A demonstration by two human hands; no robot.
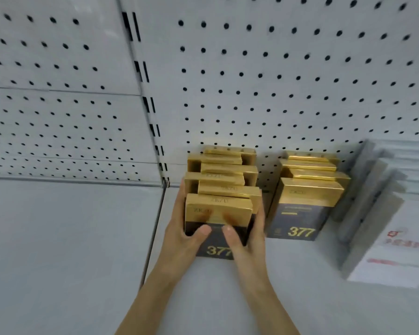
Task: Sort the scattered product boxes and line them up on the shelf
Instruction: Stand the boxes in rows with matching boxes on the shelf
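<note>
Left hand (184, 226) is clamped on the front box (218, 211): fingers are laid along its left side, thumb is pressed on the dark front face. Right hand (248, 234) is mirrored on the same box, with thumb on the front face and fingers wrapped round the right side. Both thumbs are set above the gold "377" print. Box is held upright, gold top, black lower face. Its lower edge is seen against the shelf (70, 238) between the wrists; whether it is resting or lifted cannot be told.

Front box is placed at the head of the left row (223, 170) of matching gold boxes, which is run back to the pegboard (288, 81). Row is not squared: boxes are staggered left and right, edges offset.

Right row (312, 180) of the same product is stood just beside it, separated by a narrow gap and also slightly staggered. Its front face is marked "377" and is touched by neither hand.

Further right, white boxes (385, 226) with red print are lined up at the frame edge; they are blurred and the text is unreadable. Slotted upright (150, 110) is seen left of the gold rows, between two pegboard panels.
</note>
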